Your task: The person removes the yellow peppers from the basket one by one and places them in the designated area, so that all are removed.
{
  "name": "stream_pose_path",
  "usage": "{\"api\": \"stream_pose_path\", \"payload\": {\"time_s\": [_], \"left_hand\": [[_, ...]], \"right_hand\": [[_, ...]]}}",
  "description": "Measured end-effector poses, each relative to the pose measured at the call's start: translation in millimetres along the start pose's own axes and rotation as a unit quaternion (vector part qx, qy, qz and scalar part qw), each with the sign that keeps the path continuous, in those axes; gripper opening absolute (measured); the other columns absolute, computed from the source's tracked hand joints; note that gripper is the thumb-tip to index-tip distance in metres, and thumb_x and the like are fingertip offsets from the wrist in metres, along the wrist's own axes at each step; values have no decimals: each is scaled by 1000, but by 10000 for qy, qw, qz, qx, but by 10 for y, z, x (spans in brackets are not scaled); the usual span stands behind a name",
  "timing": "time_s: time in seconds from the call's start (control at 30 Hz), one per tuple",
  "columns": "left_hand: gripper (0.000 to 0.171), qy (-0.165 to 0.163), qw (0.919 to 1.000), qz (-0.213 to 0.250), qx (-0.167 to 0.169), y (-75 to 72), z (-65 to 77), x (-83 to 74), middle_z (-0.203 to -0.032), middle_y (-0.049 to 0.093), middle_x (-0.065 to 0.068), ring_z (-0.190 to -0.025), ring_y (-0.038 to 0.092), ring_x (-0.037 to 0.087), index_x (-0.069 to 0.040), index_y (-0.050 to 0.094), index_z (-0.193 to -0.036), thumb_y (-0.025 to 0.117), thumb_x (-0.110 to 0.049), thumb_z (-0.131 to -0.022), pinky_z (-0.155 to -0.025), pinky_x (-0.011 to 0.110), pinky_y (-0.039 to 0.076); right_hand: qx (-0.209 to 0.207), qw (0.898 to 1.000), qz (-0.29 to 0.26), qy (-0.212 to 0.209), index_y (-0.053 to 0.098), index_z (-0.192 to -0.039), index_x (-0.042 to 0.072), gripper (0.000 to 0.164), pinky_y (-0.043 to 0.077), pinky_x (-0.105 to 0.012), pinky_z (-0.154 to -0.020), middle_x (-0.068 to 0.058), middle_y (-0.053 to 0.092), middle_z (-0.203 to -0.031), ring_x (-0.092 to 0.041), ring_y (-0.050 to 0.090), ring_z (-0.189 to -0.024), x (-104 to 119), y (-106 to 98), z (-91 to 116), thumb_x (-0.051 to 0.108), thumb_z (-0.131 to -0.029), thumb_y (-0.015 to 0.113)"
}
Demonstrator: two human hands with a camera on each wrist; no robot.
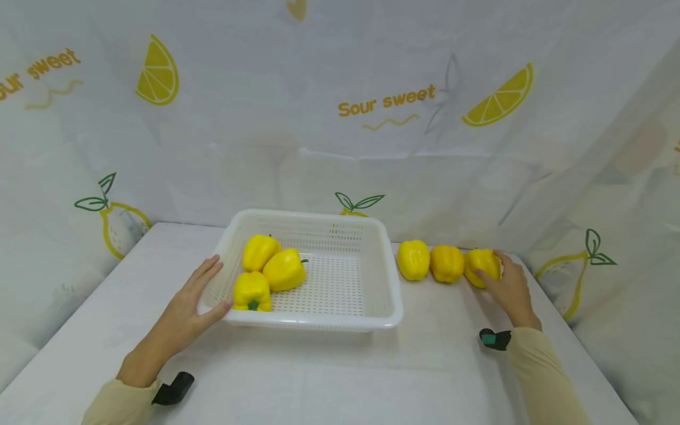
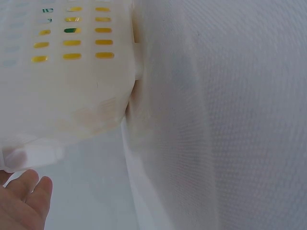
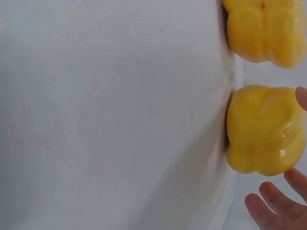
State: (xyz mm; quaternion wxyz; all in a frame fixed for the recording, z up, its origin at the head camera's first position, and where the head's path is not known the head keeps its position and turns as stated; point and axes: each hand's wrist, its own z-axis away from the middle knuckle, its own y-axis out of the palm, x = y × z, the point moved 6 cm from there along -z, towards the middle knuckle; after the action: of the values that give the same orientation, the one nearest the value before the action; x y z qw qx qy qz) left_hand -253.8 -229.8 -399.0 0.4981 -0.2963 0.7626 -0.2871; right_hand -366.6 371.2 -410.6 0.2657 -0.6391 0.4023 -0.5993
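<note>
A white plastic basket (image 1: 300, 320) stands on the table with three yellow bell peppers (image 1: 284, 270) in its left part. My left hand (image 1: 183, 313) is at the basket's left front corner, thumb over the rim and fingers along the outer left side. In the left wrist view its fingertips (image 2: 43, 189) are right below the rim. On the right, my right hand (image 1: 510, 289) is around the rightmost yellow bell pepper (image 3: 264, 132). Its thumb is at one side and the forefinger at the other; the remaining fingers are spread, apart from the pepper. This pepper rests on the table.
Two more yellow bell peppers, a middle one (image 1: 447, 264) and one beside the basket (image 1: 413, 260), sit in a row with the rightmost. A lemon-print cloth (image 1: 255, 136) hangs close behind the white table (image 1: 340, 378) and along its sides.
</note>
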Motion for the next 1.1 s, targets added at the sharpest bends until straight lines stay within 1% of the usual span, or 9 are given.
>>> {"api": "stream_pose_path", "payload": {"time_s": [0.27, 0.47, 0.67, 0.9, 0.97, 1.1], "left_hand": [[74, 57, 10000, 40, -37, -3, -3, -8, -163, 25, 15, -146, 27, 47, -5, 36, -152, 69, -30, -90, -106, 75, 30], [74, 36, 10000, 27, -31, -2, -3, -9, -163, 25, 15, -146, 27, 47, -5, 37, -151, 69, -31, -90, -106, 75, 30], [74, 35, 10000, 36, -22, 0, -3, -12, -163, 25, 15, -146, 27, 47, -5, 37, -151, 69, -31, -91, -106, 75, 30], [74, 33, 10000, 26, -29, -5, 5, -15, -163, 25, 15, -146, 27, 47, -5, 36, -152, 69, -32, -91, -106, 75, 30], [74, 36, 10000, 32, -32, -7, 6, -18, -163, 25, 16, -146, 26, 47, -5, 36, -152, 69, -32, -91, -106, 75, 29], [74, 35, 10000, 45, -24, -8, 7, -23, -163, 25, 16, -146, 26, 47, -4, 36, -151, 69, -32, -91, -106, 75, 29]], "right_hand": [[-36, 9999, 113, 31, 25, -151, -8, 77, 31, -75, -104, -43, 28, -147, -61, 30, -131, 50, -45, 41, 41, -100, 54], [-54, 9998, 179, -35, 26, -151, -8, 77, 37, -73, -99, -43, 30, -146, -59, 35, -126, 85, -63, 72, 43, -100, 53], [-121, 9995, 278, -79, 27, -151, -7, 77, 33, -75, -102, -42, 29, -148, -60, 31, -132, 110, -81, 93, 44, -100, 53], [-256, 9988, 305, -282, 31, -149, -6, 73, 42, -72, -96, -40, 33, -146, -57, 41, -123, 242, -107, 154, 42, -100, 55], [-251, 9986, 283, -364, 32, -149, -6, 72, 42, -71, -95, -40, 35, -145, -56, 42, -121, 291, -110, 175, 42, -100, 55], [-220, 9982, 262, -495, 32, -150, -4, 72, 40, -73, -96, -39, 37, -144, -56, 41, -123, 386, -102, 213, 43, -100, 55]]}}
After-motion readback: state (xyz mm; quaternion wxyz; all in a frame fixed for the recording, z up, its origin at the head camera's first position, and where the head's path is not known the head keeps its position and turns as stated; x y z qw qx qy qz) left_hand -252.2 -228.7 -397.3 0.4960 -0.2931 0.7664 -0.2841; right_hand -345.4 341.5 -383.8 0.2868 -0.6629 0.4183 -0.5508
